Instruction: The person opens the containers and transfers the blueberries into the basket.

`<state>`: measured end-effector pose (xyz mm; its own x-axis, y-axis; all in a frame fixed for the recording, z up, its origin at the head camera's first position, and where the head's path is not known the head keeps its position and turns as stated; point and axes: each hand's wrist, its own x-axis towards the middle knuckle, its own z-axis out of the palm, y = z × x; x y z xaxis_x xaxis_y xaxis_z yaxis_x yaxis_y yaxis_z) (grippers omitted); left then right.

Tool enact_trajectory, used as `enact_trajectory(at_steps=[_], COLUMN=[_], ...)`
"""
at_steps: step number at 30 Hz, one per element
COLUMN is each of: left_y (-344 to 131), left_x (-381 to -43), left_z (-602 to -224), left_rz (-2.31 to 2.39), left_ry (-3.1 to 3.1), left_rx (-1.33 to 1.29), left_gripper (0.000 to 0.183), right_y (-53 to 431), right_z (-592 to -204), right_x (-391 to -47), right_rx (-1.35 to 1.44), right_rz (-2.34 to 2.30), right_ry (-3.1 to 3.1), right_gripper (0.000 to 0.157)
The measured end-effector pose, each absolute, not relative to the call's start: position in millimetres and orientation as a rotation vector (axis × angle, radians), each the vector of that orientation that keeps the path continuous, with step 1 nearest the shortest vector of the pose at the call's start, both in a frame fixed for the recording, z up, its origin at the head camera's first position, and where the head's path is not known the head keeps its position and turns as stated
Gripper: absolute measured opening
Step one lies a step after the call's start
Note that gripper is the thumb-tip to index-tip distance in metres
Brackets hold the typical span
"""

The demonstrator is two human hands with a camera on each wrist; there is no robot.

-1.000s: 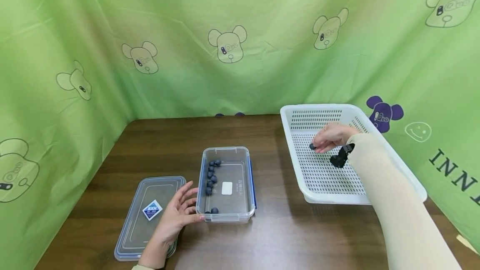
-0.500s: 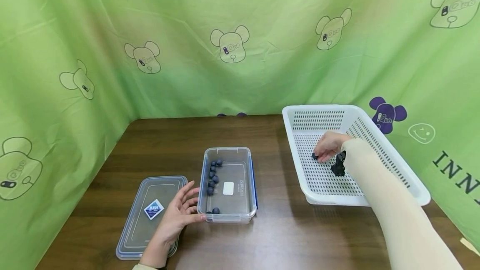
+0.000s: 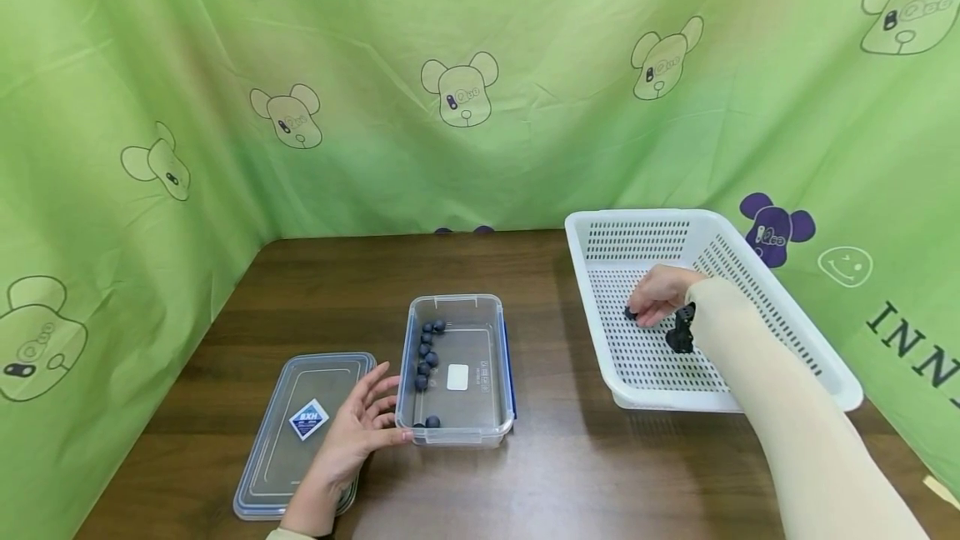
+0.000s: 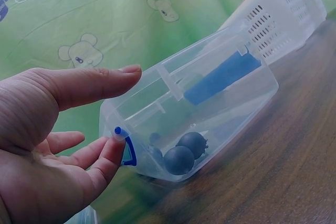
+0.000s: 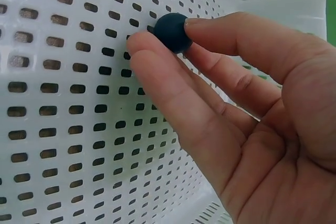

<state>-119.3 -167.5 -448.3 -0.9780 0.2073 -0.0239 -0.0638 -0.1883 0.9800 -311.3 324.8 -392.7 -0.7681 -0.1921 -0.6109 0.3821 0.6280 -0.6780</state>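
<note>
Inside white basket (image 3: 675,399): right hand (image 3: 662,293) low over the left part of the floor, one dark blue berry (image 5: 172,33) at its fingertips.
Right-hand grip: thumb on one side, fingertips on the other, closed to berry width; nothing in the palm. Berry touching the floor or just off it: can't tell.
Left hand (image 3: 348,432): no berry. Thumb straight, tip at near-left corner of clear box (image 3: 476,411); fingers spread along the left side. Reads as steadying; force can't be judged.
Box: lidless, upright on table (image 3: 570,473), left of basket, well apart from it. Loose berries (image 3: 424,350) line its left wall, a couple more in near-left corner.
Lid (image 3: 277,461): flat on table left of box, left hand and wrist overlapping it in the head view.
Step in hand: looks like a single-berry pick; pinch made, lift-out not yet done.
Next move: calls for lifting clear of the basket's left wall, crossing the table, letting go low over the box floor.
Risk: round berry could slip from a fingertip pinch; squeeze lightly.
Other berries in basket: can't tell, hand and sleeve (image 3: 787,407) cover part of it.
</note>
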Motion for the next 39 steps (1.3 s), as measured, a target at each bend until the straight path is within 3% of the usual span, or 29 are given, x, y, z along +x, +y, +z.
enact_trajectory(at_steps=[10,21,25,39], left_y=[-167.7,-168.9,-168.3,-168.1], left_x=[-119.7,-121.4,-121.5,-119.8], left_z=[-448.2,-449.6,-449.9,-449.4], left_rz=[2.282,2.279,2.271,2.281], left_ry=[1.88,1.889,1.887,1.884], left_rx=[0.17,0.18,0.163,0.179], left_gripper=[0.105,0.105,0.106,0.104], right_y=[329.3,301.6,290.3,209.1], right_z=[-368.9,-314.8,-300.8,-290.3], right_x=[-313.7,-319.2,-319.1,-313.1], right_rx=[0.058,-0.074,-0.115,-0.32], right_rz=[-1.207,-1.378,-1.45,-1.381], right_ry=[2.12,2.104,2.05,2.065], right_gripper=[0.032,0.015,0.019,0.021])
